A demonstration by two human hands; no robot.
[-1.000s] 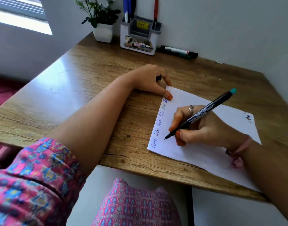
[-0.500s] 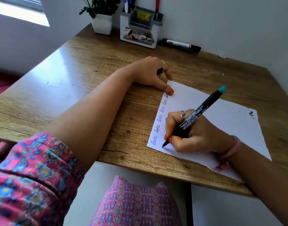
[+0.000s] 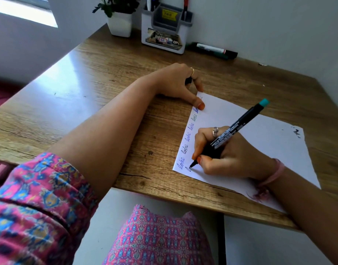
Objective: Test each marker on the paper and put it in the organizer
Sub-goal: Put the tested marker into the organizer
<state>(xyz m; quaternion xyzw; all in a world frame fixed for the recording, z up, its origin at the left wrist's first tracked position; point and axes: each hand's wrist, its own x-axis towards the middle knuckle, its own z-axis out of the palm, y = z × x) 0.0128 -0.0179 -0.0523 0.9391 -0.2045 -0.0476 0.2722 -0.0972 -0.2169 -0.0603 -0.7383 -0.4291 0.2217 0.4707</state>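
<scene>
**Second line started**

Our right hand [image 3: 227, 155] has dropped to the paper [image 3: 260, 134]'s near corner, gripping the marker [image 3: 231, 131], tip down, first stroke made. So it writes; organizer [image 3: 164, 29] next. Left hand [image 3: 175, 83] pins the far corner, pinching something dark, probably the cap. Wooden desk [image 3: 88, 92], white walls.

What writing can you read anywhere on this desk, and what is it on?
"loki", handwritten several times down the left edge of the paper.
"OP", cut off, on the picture label at the organizer front.
Yellow sticker on the organizer: too blurred.
Print on the marker in the right hand: too small.
</scene>
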